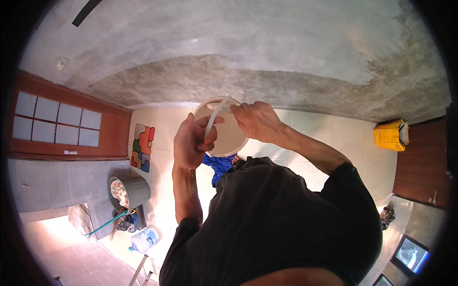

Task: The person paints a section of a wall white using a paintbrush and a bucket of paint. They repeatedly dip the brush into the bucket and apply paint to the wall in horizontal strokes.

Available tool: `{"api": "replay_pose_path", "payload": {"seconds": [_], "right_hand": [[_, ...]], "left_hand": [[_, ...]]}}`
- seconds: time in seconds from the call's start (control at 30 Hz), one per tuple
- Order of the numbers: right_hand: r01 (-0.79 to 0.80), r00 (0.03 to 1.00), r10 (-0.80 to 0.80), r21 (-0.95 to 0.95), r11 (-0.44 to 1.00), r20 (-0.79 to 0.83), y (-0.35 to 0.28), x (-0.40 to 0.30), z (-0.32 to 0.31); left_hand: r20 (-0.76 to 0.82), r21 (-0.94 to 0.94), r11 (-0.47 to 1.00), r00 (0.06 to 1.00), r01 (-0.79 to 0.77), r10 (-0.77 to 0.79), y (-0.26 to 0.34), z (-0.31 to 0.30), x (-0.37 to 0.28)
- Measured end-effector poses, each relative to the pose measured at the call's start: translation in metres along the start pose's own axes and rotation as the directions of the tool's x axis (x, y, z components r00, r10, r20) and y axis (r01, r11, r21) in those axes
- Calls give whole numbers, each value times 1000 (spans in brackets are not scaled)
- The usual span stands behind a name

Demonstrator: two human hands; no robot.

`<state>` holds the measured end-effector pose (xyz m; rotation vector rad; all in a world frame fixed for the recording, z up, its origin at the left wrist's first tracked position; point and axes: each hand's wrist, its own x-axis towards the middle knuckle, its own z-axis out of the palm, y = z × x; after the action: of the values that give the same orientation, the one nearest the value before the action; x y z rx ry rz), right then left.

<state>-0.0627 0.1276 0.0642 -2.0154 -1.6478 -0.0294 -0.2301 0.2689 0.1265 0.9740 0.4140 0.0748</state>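
In front of me is a round pale bucket (244, 145), seen from above, with a smooth beige inside; I cannot tell whether that is liquid or its bottom. Its whitish strap handle (217, 111) arches over the opening. My left hand (195, 139) has its fingers curled around the handle's near end. At the far right of the rim, my right hand (257, 121) has bent fingers pinched at a small pale object (214, 106) with a greenish patch, partly hidden by the fingertips. Blue crumpled cloth (219, 166) lies below the bucket, beside a bare foot.
A stained grey wall (250, 53) rises just beyond the bucket. To the left are a brown door (114, 132), a colourful mat (142, 146), a grey bin (137, 191) and a water jug (145, 240). A yellow bag (390, 136) stands right, near a dark wooden door (418, 168).
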Motion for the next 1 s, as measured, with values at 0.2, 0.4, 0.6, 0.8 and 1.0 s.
{"api": "replay_pose_path", "payload": {"seconds": [0.2, 0.4, 0.6, 0.8, 1.0], "right_hand": [[63, 983, -54, 45, 997, -174, 4, -4, 7], [91, 972, -80, 37, 995, -222, 5, -2, 8], [107, 966, -98, 25, 994, -241, 6, 0, 11], [-2, 985, 31, 170, 985, -171, 4, 2, 20], [-221, 972, 233, 342, 913, 8, 1, 0, 49]], "left_hand": [[0, 167, 983, 997, -76, 77, -8, 1, -4], [35, 204, 971, 992, -123, 118, -12, 1, -8], [40, 203, 968, 989, -147, 141, -12, -1, -9], [-25, 167, 969, 981, -183, 190, -20, -10, -1], [-144, 88, 987, 979, -133, 145, -31, -21, 14]]}}
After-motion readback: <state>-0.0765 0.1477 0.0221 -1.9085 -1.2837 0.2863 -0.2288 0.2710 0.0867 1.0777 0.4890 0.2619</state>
